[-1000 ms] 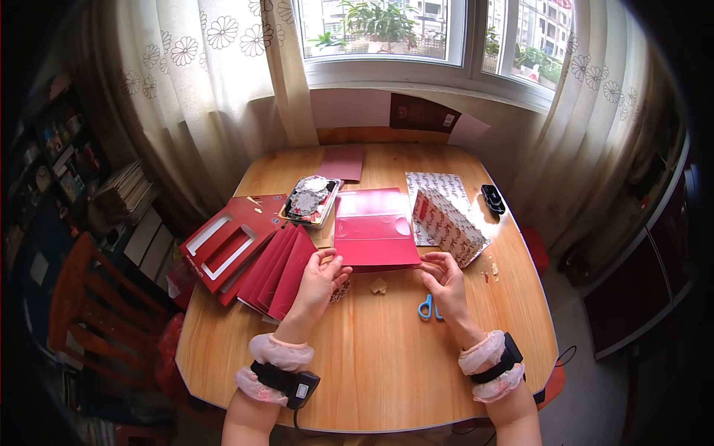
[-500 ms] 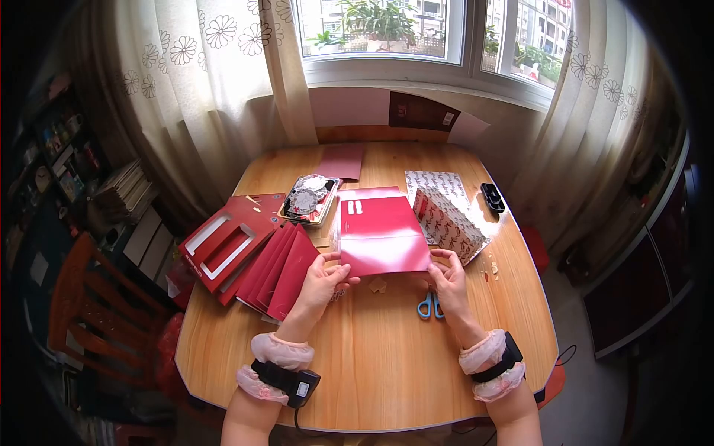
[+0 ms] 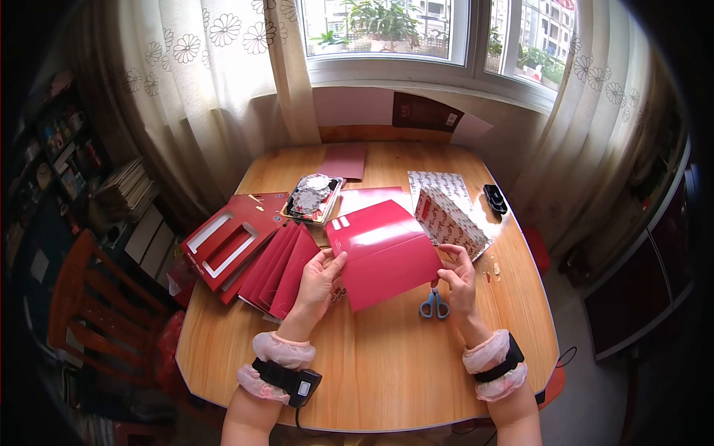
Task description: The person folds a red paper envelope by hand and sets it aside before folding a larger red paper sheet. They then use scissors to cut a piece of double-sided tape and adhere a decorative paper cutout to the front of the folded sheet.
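While holding the red card (image 3: 387, 256) aslant above the table (image 3: 357, 372), keeps both grips closed down to its thin edges. With the left hand (image 3: 321, 279), pinches the left edge, thumb over the glossy face, fingers curled beneath; from that grip, spreads the red card away toward 3 o'clock. With the right hand (image 3: 459, 279), pinches the right edge close to a corner, thumb and fingertips drawn together on the red card; from there, has the card's main area at 9 o'clock. Points the lowest corner toward 6 o'clock, and shows pale slots near the corner at 10 o'clock.

Around the red card, shows at 4 to 5 o'clock the blue-handled scissors (image 3: 434, 305), just beside the right hand; at 2 o'clock, a patterned box (image 3: 454, 227) with a patterned sheet (image 3: 440, 182) behind; at 12 o'clock, a flat red sheet (image 3: 372, 198); at 10 o'clock, a filled tray (image 3: 314, 199); at 9 o'clock, fanned red folders (image 3: 279, 269) beside a red carton (image 3: 232, 241).
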Available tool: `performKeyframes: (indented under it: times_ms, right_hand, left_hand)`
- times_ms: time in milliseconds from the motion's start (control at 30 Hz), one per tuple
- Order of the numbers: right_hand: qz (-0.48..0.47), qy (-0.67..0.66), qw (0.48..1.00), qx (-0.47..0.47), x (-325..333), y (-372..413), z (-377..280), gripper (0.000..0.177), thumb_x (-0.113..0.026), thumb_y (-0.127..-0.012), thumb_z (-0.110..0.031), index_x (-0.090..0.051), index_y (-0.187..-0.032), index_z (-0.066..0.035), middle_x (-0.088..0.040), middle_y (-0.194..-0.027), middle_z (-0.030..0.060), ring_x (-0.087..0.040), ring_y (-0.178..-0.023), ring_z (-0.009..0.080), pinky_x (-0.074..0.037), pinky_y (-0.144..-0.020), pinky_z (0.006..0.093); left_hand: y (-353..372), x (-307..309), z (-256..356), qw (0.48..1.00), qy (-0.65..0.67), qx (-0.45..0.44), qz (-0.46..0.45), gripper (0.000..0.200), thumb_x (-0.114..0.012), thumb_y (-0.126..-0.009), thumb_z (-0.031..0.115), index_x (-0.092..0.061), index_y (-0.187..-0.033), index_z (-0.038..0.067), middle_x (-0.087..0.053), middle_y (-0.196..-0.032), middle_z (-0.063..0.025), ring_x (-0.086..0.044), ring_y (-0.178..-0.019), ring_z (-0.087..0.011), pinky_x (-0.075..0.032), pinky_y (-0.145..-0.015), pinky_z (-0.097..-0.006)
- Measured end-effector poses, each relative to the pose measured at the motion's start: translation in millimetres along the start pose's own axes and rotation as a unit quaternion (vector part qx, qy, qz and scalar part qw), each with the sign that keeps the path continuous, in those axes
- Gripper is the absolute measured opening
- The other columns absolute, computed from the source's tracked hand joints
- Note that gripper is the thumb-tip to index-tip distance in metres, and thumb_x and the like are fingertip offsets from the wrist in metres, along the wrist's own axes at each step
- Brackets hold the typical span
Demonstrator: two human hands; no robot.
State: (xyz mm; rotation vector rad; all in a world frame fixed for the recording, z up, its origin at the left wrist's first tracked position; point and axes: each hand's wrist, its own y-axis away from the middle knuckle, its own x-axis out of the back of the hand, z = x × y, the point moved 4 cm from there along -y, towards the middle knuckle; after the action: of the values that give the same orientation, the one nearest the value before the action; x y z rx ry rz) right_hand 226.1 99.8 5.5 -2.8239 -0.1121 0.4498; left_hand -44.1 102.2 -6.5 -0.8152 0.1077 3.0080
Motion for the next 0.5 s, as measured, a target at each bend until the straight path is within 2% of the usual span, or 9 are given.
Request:
performKeyframes:
  times_ms: [167, 267, 333, 500]
  right_hand:
    - [0.043, 0.045, 0.998, 0.003, 0, 4, -16, 0.038, -0.047, -0.085, 0.003, -0.046, -0.123, 0.002, -0.067, -0.081, 0.0098, -0.061, -0.067, 0.0112, -0.050, -0.063, 0.0241]
    - [0.065, -0.020, 0.998, -0.001, -6, 3, -19, 0.033, -0.049, -0.089, -0.002, -0.047, -0.121, 0.002, -0.068, -0.086, 0.0101, -0.064, -0.071, 0.0118, -0.052, -0.065, 0.0231]
    - [0.073, -0.094, 0.992, -0.050, -7, 0, -14, 0.029, -0.057, -0.092, -0.009, -0.050, -0.118, 0.001, -0.069, -0.091, 0.0112, -0.067, -0.078, 0.0133, -0.055, -0.068, 0.0231]
    - [0.009, -0.123, 0.988, -0.096, 0, -2, -10, 0.026, -0.066, -0.090, -0.008, -0.054, -0.113, -0.001, -0.070, -0.098, 0.0122, -0.068, -0.085, 0.0139, -0.056, -0.073, 0.0247]
  left_hand:
    - [2, -7, -1, 1.000, -0.008, -0.005, -0.027, 0.027, -0.064, -0.093, 0.007, -0.054, -0.118, 0.003, -0.070, -0.107, -0.0098, -0.069, -0.092, -0.0139, -0.057, -0.077, -0.0257]
    - [2, -7, -3, 0.998, -0.027, 0.010, -0.050, 0.032, -0.066, -0.091, 0.003, -0.053, -0.120, 0.002, -0.070, -0.107, -0.0123, -0.069, -0.094, -0.0157, -0.058, -0.079, -0.0272]
    - [4, -10, 0, 0.998, -0.038, 0.015, -0.055, 0.033, -0.065, -0.091, 0.002, -0.052, -0.121, 0.002, -0.069, -0.109, -0.0130, -0.069, -0.098, -0.0175, -0.058, -0.084, -0.0294]
    - [5, -10, 5, 0.998, -0.045, -0.010, -0.053, 0.037, -0.069, -0.088, 0.001, -0.052, -0.121, 0.000, -0.070, -0.107, -0.0138, -0.069, -0.096, -0.0176, -0.058, -0.083, -0.0300]
